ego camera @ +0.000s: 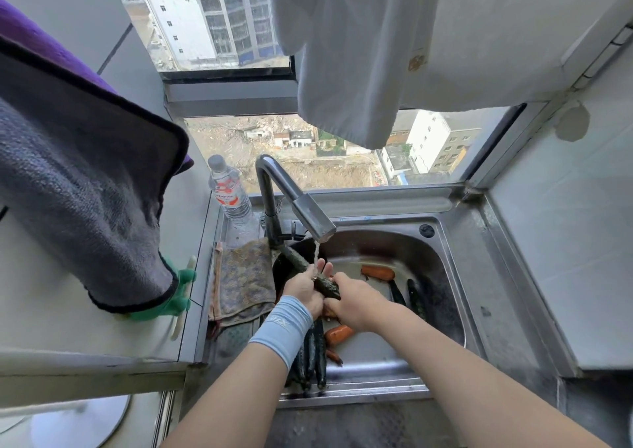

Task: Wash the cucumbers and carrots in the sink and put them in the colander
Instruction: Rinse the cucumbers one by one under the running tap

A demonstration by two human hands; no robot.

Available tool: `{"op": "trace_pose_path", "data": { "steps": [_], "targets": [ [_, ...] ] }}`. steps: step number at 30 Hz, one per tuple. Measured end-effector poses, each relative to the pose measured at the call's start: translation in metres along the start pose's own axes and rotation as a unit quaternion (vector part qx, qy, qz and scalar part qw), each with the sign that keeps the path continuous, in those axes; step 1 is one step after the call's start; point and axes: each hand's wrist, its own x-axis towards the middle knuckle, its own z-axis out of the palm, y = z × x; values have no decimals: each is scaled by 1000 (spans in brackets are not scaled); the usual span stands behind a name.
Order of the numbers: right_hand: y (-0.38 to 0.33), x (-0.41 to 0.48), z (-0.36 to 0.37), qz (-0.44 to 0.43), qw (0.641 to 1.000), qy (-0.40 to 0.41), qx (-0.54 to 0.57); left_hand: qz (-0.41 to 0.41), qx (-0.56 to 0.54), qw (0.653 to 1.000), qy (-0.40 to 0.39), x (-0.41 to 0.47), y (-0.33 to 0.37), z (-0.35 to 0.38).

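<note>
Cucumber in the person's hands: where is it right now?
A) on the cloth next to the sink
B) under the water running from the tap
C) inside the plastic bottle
B: the left hand and right hand hold the cucumber over the sink, right under the thin water from the tap.

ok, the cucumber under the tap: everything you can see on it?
The cucumber is long and dark green with bumpy skin. It is held tilted over the sink, upper end toward the base of the faucet, lower end toward the person. The left hand wraps its middle and the right hand grips its lower end. The faucet's thin stream of water falls on it beside the left hand's fingers.
</note>
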Motion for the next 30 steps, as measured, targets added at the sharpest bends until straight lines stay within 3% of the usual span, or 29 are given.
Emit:
{"op": "trace_pose_path", "data": {
  "steps": [4,11,15,21,25,30],
  "targets": [
    [4,3,-3,11,989,-24,148,1,10,1000,10,-1,7,-2],
    [-14,16,-5,-23,997,-60,45,26,-41,999,18,5,6,-13],
    [-22,19,2,-3,996,-26,80,21,34,999,-10,-2,9,-16],
    [-16,26,10,12,999,32,35,49,130,990,-19,-2,13,-14],
    [-5,22,5,-8,996,28,83,54,85,995,-29,-4,11,-15],
    [-1,24,8,-26,988,-20,152,75,113,991,-9,3,-3,-13]
  ]
}}
